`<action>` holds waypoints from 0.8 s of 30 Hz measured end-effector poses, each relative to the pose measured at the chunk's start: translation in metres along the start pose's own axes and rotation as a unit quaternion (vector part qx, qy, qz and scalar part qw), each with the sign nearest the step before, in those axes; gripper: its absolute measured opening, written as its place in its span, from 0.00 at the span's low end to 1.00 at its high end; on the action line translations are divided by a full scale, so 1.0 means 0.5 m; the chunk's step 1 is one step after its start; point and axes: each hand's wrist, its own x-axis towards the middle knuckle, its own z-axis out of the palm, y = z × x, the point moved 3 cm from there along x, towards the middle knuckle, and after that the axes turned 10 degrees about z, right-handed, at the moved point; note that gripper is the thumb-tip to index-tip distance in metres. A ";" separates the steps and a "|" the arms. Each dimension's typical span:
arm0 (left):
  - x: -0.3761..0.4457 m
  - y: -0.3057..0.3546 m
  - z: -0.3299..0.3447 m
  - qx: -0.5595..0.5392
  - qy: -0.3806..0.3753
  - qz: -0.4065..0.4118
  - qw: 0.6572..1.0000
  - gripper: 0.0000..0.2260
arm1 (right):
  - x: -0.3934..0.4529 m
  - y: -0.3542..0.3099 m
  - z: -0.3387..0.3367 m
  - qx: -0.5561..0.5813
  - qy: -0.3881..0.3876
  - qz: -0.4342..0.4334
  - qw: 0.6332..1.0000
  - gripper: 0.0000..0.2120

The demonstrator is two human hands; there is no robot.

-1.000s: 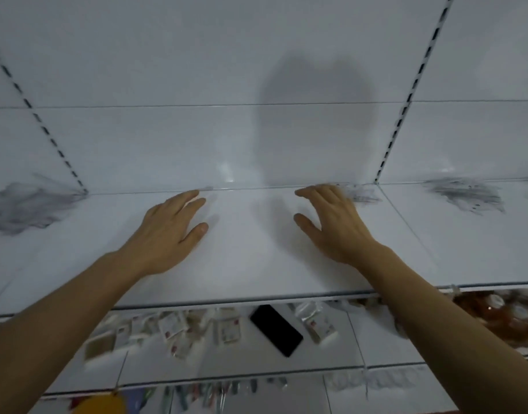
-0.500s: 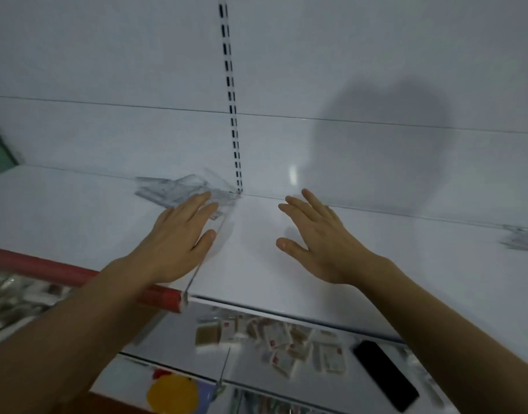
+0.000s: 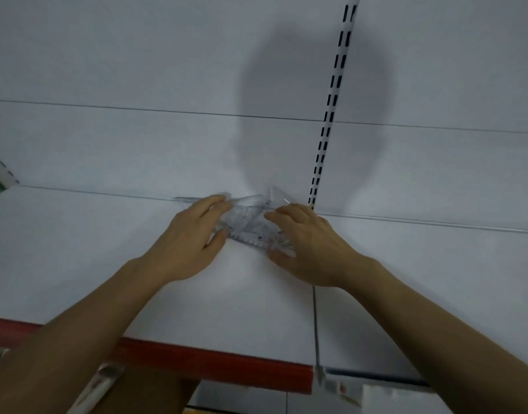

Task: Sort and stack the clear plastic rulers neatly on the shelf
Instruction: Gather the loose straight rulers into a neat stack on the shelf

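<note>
A small heap of clear plastic rulers point(image 3: 250, 224) lies at the back of the white shelf point(image 3: 77, 249), close to the back wall. My left hand point(image 3: 191, 240) lies on the heap's left end, fingers stretched over it and thumb at its near edge. My right hand point(image 3: 307, 243) covers the right end, fingers reaching across the rulers and thumb tucked under the near edge. One clear ruler corner point(image 3: 276, 194) sticks up behind my right fingers. The rulers are crossed at angles, not aligned. Parts of the heap are hidden under both hands.
A slotted upright point(image 3: 328, 115) runs up the white back wall just right of the heap. The shelf has a red front strip point(image 3: 214, 364). A seam point(image 3: 315, 324) splits this shelf from the one to the right. Blurred goods show below the front edge.
The view has swung left, so the upright now stands right of my hands. Both hands have moved forward from hovering over the bare shelf onto the ruler heap.
</note>
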 end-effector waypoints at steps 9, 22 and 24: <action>0.022 -0.017 0.016 -0.099 0.153 0.030 0.983 0.16 | 0.027 0.016 0.038 0.061 0.213 -0.035 0.975 0.10; 0.021 0.035 0.023 -0.177 0.137 0.045 0.973 0.13 | 0.012 -0.007 0.021 0.280 0.165 0.048 0.945 0.09; 0.020 0.028 0.028 -0.182 0.159 0.018 0.970 0.07 | 0.017 -0.006 0.018 0.289 0.179 0.077 0.937 0.10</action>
